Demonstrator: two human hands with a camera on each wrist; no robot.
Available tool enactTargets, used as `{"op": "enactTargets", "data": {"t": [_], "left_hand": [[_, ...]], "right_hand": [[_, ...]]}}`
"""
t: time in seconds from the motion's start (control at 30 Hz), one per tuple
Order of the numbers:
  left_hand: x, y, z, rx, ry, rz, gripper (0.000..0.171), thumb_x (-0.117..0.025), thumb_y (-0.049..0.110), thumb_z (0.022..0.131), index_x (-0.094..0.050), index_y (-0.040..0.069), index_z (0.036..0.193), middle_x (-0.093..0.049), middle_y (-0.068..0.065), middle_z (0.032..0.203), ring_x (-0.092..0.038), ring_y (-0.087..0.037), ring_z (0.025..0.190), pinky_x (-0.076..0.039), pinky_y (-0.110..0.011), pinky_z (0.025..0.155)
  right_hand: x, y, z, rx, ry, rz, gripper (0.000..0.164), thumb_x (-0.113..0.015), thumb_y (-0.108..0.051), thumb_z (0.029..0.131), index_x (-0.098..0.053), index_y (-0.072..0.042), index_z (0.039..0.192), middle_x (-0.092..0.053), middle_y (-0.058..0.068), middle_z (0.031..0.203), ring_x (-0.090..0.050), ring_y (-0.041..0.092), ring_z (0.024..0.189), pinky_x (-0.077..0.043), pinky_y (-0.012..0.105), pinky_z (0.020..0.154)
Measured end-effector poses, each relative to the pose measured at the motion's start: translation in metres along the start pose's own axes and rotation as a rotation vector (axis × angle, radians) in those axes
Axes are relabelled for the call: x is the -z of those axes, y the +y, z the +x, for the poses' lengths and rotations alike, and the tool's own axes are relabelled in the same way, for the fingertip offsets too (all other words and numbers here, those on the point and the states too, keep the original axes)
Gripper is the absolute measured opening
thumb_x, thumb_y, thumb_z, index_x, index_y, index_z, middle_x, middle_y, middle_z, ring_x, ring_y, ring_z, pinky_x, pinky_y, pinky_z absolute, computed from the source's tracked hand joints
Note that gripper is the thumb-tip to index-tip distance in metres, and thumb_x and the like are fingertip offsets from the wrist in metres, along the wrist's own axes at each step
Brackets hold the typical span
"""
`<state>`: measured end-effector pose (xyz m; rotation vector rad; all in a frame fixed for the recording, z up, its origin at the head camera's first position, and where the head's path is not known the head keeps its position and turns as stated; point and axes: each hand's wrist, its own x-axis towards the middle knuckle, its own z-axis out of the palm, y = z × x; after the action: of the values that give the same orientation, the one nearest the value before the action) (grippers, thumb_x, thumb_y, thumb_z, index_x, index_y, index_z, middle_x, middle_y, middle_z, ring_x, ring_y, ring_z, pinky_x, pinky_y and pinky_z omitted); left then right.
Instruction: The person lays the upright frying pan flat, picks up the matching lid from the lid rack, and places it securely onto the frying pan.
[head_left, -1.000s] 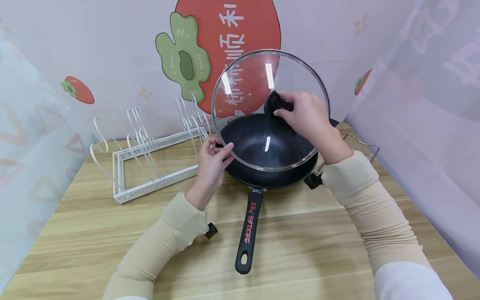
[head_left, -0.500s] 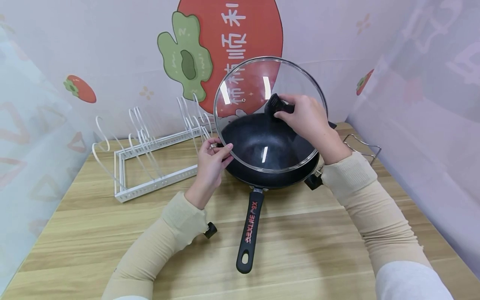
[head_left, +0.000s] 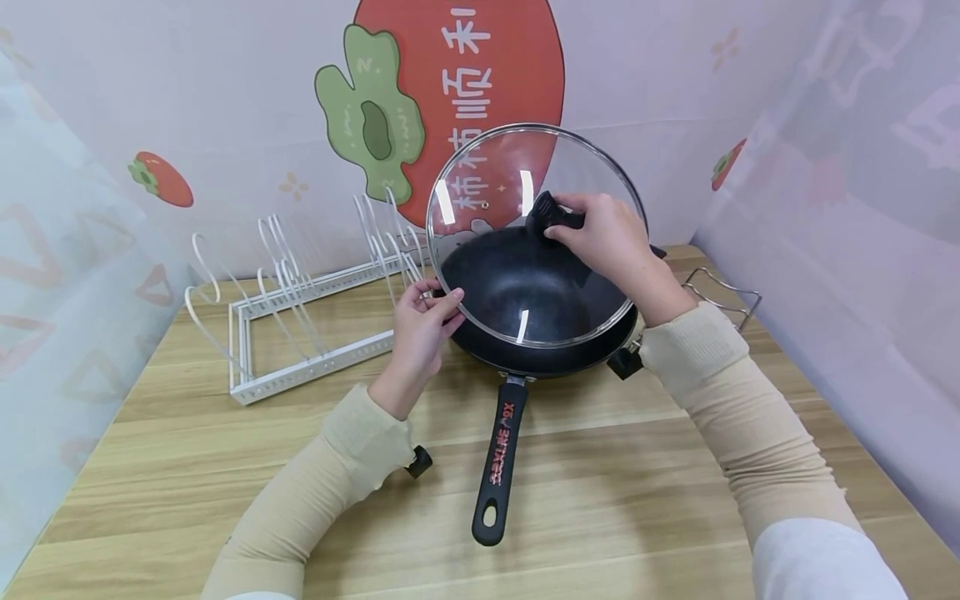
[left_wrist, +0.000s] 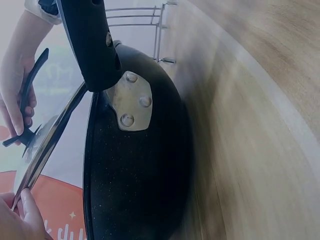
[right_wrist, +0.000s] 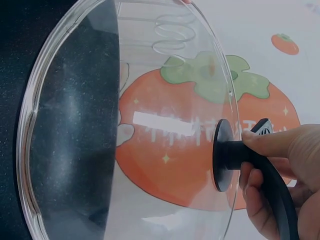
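A round clear glass lid [head_left: 487,258] with a metal rim leans at a steep tilt over a black wok [head_left: 517,360]. My right hand [head_left: 611,242] grips the lid's black handle [head_left: 546,218], thumb and fingers wrapped round it in the right wrist view. With thumb and fingers, my left hand [head_left: 422,329] pinches the lid's rim at its lower left; the left wrist view shows this pinch [left_wrist: 22,215] at its lower-left corner. The wok's long black handle [head_left: 498,458] points toward me. Whether the lid's lower edge touches the wok is unclear.
A white wire rack [head_left: 311,367] with upright loops stands on the wooden table [head_left: 180,467] to the left. At the right, behind my right wrist, lies a bent metal wire stand [head_left: 738,290]. A printed wall sheet [head_left: 247,83] closes off the back.
The lid's top edge has come down a little, and my right hand has lowered slightly with its handle. My left hand stays nearly still at the rim. The wok has not moved.
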<state>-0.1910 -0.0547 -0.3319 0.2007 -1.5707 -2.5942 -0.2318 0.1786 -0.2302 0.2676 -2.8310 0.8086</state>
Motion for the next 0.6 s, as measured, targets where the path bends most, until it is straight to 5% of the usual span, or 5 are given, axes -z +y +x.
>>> {"op": "enactTargets", "data": {"t": [0.6], "left_hand": [[-0.0006, -0.0037, -0.009, 0.038, -0.002, -0.056, 0.028, -0.064, -0.013, 0.093, -0.05, 0.009, 0.106, -0.059, 0.001, 0.076, -0.063, -0.008, 0.065, -0.058, -0.025, 0.067]], "right_hand": [[-0.0014, -0.0004, 0.0018, -0.004, 0.003, -0.05, 0.053, -0.071, -0.03, 0.098, -0.058, -0.014, 0.147, -0.063, 0.017, 0.137, -0.06, 0.036, 0.122, -0.047, 0.052, 0.087]]}}
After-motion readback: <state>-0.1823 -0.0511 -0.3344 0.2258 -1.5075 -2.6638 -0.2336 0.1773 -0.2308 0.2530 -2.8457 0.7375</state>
